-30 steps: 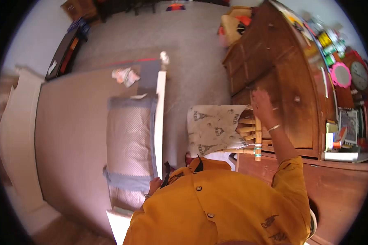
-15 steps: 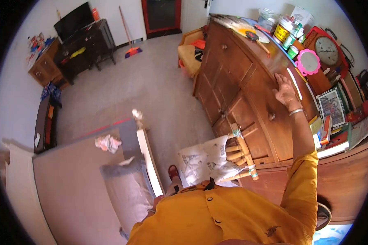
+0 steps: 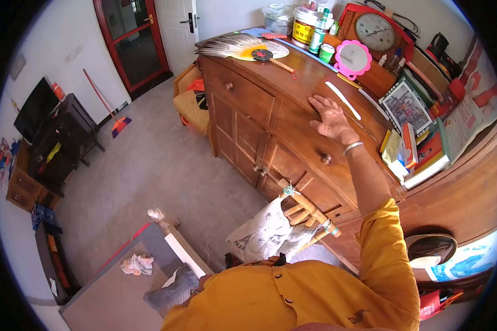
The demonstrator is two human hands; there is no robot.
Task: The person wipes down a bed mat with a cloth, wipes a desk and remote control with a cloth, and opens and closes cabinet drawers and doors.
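Note:
My right hand (image 3: 332, 120) lies flat, palm down, near the front edge of the wooden cabinet (image 3: 298, 113), its fingers stretched out and the thumb apart. Nothing shows in it. Just beyond the fingers is a curved white strip (image 3: 342, 100). A pink flower-shaped mirror (image 3: 353, 59) stands farther back, in front of a red-cased clock (image 3: 374, 32). Toward the cabinet's far end lies a feather fan (image 3: 240, 47) with a dark round centre and a short handle. My left hand is out of view.
Tubs and bottles, including a yellow-labelled tub (image 3: 303, 30), line the wall side. A framed picture (image 3: 406, 106) and books (image 3: 425, 157) stand at right. A bamboo chair (image 3: 310, 208) with a printed cloth is below the cabinet. A bed (image 3: 107, 292) is at lower left.
The view has turned right and lifted, so the room has shifted left and more of the cabinet's right side shows. My right hand stays on the cabinet top.

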